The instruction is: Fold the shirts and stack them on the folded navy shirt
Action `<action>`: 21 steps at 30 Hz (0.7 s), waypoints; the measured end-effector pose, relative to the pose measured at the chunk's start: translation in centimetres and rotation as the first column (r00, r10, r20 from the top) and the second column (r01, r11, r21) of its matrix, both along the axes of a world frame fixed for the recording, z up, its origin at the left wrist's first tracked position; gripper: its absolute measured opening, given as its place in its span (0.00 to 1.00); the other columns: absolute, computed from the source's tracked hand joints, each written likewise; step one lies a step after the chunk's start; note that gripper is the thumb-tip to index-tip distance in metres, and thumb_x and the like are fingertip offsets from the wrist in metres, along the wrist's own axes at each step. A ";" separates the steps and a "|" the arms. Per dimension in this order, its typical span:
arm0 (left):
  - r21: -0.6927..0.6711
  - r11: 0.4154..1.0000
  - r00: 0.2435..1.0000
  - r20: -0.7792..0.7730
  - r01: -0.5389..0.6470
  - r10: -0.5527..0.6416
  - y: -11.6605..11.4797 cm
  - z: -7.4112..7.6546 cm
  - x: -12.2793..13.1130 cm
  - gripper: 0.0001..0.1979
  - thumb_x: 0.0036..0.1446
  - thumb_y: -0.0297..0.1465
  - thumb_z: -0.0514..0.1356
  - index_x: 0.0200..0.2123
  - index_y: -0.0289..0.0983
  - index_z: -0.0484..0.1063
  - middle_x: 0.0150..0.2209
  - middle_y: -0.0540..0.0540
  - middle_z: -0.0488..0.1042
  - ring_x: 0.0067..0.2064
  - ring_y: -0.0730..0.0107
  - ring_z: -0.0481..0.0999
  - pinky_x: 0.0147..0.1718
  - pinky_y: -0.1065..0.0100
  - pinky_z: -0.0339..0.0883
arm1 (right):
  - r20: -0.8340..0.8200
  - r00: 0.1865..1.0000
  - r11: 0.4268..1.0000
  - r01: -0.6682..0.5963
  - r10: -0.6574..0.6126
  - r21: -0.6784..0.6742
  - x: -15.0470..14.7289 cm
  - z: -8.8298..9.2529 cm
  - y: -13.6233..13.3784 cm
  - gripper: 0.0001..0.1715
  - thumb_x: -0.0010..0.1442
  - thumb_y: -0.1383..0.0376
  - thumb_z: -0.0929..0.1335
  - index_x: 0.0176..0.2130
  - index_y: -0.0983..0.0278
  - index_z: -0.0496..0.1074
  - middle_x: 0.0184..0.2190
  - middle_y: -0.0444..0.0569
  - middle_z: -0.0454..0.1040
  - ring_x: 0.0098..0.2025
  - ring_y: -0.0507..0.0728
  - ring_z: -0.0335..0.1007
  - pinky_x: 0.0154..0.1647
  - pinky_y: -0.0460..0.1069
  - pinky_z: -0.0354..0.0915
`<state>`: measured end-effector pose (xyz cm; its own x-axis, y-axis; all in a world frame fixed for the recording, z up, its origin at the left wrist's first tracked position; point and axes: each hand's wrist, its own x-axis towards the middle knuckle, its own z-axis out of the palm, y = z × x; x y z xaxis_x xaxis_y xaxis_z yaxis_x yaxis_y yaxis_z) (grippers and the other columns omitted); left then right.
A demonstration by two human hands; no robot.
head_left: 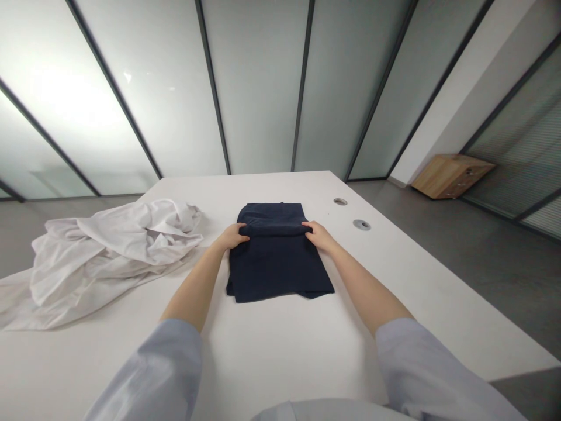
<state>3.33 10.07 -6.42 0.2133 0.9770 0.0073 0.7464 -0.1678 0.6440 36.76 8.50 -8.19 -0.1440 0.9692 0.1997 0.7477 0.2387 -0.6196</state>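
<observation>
A dark navy garment (278,263) lies folded on the white table (280,356), straight ahead of me. Its far part is doubled over into a thicker fold. My left hand (232,236) grips the left end of that fold, fingers curled around the cloth. My right hand (319,235) holds the right end the same way, thumb on top. Both forearms reach out over the table in light blue sleeves.
A crumpled white cloth (109,251) is heaped on the table's left side, spilling toward the left edge. Two round cable holes (362,224) sit in the table at the right of the garment. A wooden cabinet (451,174) stands on the floor far right. Glass walls behind.
</observation>
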 end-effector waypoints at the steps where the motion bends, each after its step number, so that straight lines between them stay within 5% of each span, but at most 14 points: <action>1: 0.012 1.000 0.998 -0.057 0.010 -0.010 -0.1 0.2 0.0 0.26 0.44 0.31 0.64 0.50 0.36 0.73 0.49 0.42 0.76 0.52 0.53 0.73 0.55 0.58 0.62 | 0.048 0.999 0.999 0.006 -0.008 0.032 -0.1 0.1 0.0 0.29 0.52 0.75 0.62 0.53 0.66 0.72 0.50 0.53 0.72 0.54 0.58 0.66 0.58 0.52 0.59; 4: 0.129 0.991 0.982 -0.187 0.028 -0.004 -0.7 0.9 0.0 0.17 0.47 0.35 0.63 0.42 0.38 0.77 0.46 0.41 0.75 0.51 0.52 0.72 0.54 0.58 0.63 | 0.156 0.987 0.994 0.026 -0.042 0.105 -0.5 0.3 -0.2 0.23 0.55 0.73 0.61 0.48 0.64 0.74 0.45 0.53 0.73 0.51 0.58 0.66 0.57 0.52 0.59; 8: 0.357 0.932 0.957 -0.287 0.064 0.045 -1.8 2.5 -0.2 0.14 0.44 0.37 0.65 0.36 0.39 0.78 0.57 0.40 0.66 0.63 0.46 0.57 0.61 0.52 0.51 | 0.163 0.980 0.964 0.067 -0.112 0.257 -0.6 1.0 -0.6 0.18 0.55 0.72 0.61 0.41 0.64 0.76 0.47 0.55 0.70 0.53 0.60 0.63 0.57 0.54 0.57; 11: 0.216 0.970 0.965 -0.256 0.112 -0.055 -2.6 4.6 -0.6 0.15 0.45 0.39 0.63 0.36 0.39 0.77 0.47 0.42 0.75 0.54 0.50 0.68 0.55 0.55 0.60 | 0.056 0.997 0.957 0.030 -0.048 0.289 -0.4 2.4 -1.0 0.17 0.53 0.71 0.61 0.38 0.63 0.75 0.48 0.53 0.72 0.52 0.61 0.63 0.54 0.55 0.59; 14: 0.040 0.988 0.983 -0.119 0.146 -0.140 -3.4 7.1 -1.5 0.18 0.46 0.45 0.61 0.35 0.38 0.75 0.31 0.47 0.76 0.37 0.59 0.75 0.39 0.63 0.69 | -0.097 0.995 0.975 0.002 0.020 0.222 0.2 4.5 -1.4 0.14 0.51 0.67 0.61 0.35 0.62 0.73 0.35 0.48 0.75 0.42 0.60 0.67 0.43 0.52 0.63; 18: -0.135 0.959 0.965 0.111 0.250 -0.237 -3.9 9.9 -2.5 0.21 0.44 0.47 0.64 0.35 0.37 0.77 0.31 0.48 0.77 0.33 0.62 0.75 0.33 0.66 0.69 | -0.255 0.964 0.975 -0.020 0.078 0.223 0.7 7.5 -1.1 0.08 0.45 0.65 0.61 0.25 0.62 0.69 0.24 0.43 0.70 0.33 0.57 0.65 0.36 0.50 0.61; 21: -0.198 0.942 0.960 0.134 0.269 -0.246 -3.0 11.6 -2.7 0.22 0.42 0.47 0.65 0.36 0.38 0.77 0.34 0.48 0.79 0.36 0.62 0.76 0.35 0.66 0.69 | -0.315 0.947 0.986 -0.002 0.055 0.165 0.4 9.2 0.2 0.07 0.43 0.65 0.61 0.22 0.62 0.67 0.20 0.41 0.66 0.29 0.55 0.62 0.33 0.49 0.59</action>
